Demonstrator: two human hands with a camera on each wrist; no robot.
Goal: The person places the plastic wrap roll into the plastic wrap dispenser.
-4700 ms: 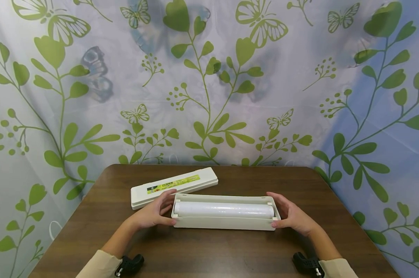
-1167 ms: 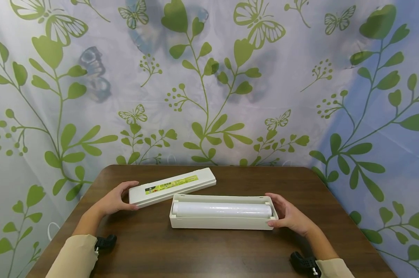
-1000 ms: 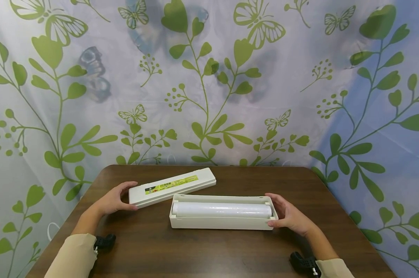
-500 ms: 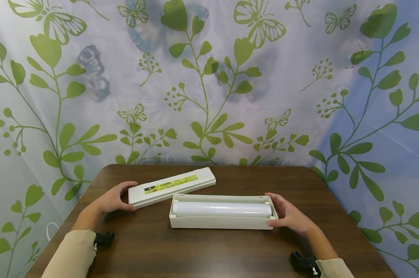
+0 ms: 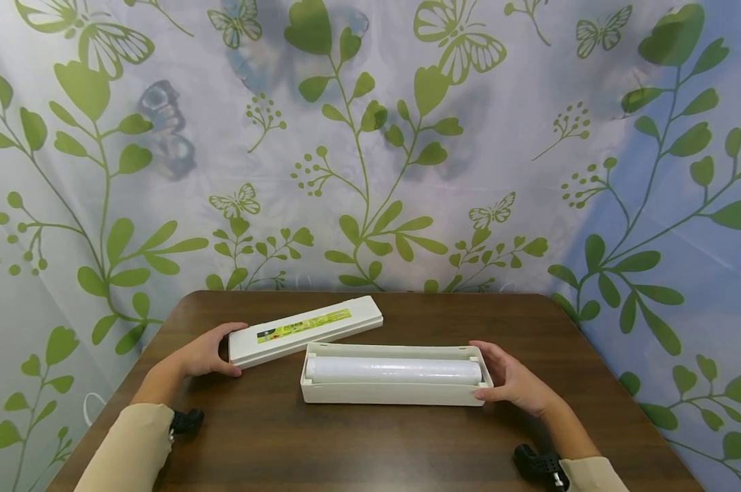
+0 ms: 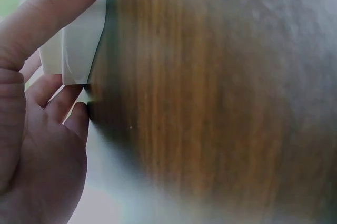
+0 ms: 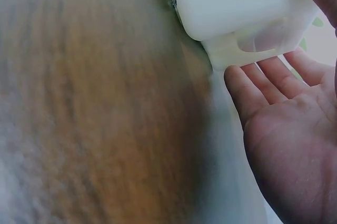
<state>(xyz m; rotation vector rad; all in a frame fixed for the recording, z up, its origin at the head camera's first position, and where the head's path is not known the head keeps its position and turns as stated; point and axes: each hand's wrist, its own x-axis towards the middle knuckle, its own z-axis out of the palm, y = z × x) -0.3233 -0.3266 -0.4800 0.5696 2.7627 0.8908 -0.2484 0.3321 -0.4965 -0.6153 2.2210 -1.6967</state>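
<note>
A long cream lid [image 5: 305,330] with a yellow-green label lies tilted on the table. My left hand [image 5: 203,352] grips its left end, thumb at the front edge and fingers at the back; the left wrist view shows the thumb over the lid's end [image 6: 81,50]. In front and to the right stands an open cream box [image 5: 392,393] with a white roll [image 5: 395,370] inside. My right hand [image 5: 518,383] holds the box's right end, thumb on the front corner. In the right wrist view the fingers touch the box's end [image 7: 226,50].
Both things lie on a dark brown wooden table [image 5: 358,451]. Behind the table hangs a pale curtain [image 5: 370,171] with green leaves and butterflies. Black bands sit at both wrists, beside beige sleeves [image 5: 127,447].
My left hand has moved left from the box's left end to the lid's left end. My right hand stays at the box's right end. Box and lid have hardly moved.
</note>
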